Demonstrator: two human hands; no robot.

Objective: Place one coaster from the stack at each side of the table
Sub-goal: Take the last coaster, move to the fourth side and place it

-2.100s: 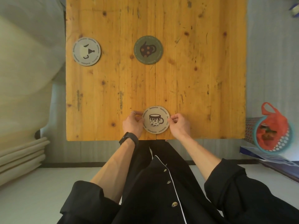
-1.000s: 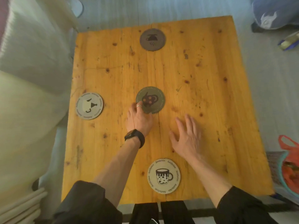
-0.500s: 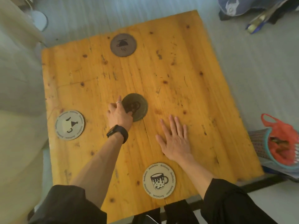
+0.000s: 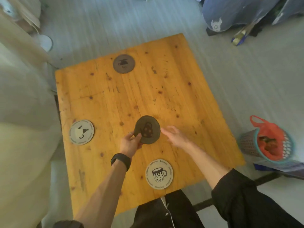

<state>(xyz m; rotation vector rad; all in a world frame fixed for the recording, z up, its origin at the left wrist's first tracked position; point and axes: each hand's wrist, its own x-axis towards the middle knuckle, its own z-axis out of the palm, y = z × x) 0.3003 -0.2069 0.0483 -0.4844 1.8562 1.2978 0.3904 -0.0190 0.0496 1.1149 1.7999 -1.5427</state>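
left hand (image 4: 130,143) pinching dark coaster (image 4: 147,130) | right hand (image 4: 176,137) spread, empty | table (image 4: 189,104): 3 coasters

The table (image 4: 164,99) is knotty pine-looking wood, orange varnish with a soft sheen, scuffed and scratched. The dark coaster (image 4: 147,130) looks matt, like card or cork, can't tell which. The basket (image 4: 250,143) is perforated plastic, with a thin glossy red bag (image 4: 269,134) inside.

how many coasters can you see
4: dark coaster at the far edge, pale coaster at the left edge, mug coaster at the near edge, teapot coaster in the left hand.
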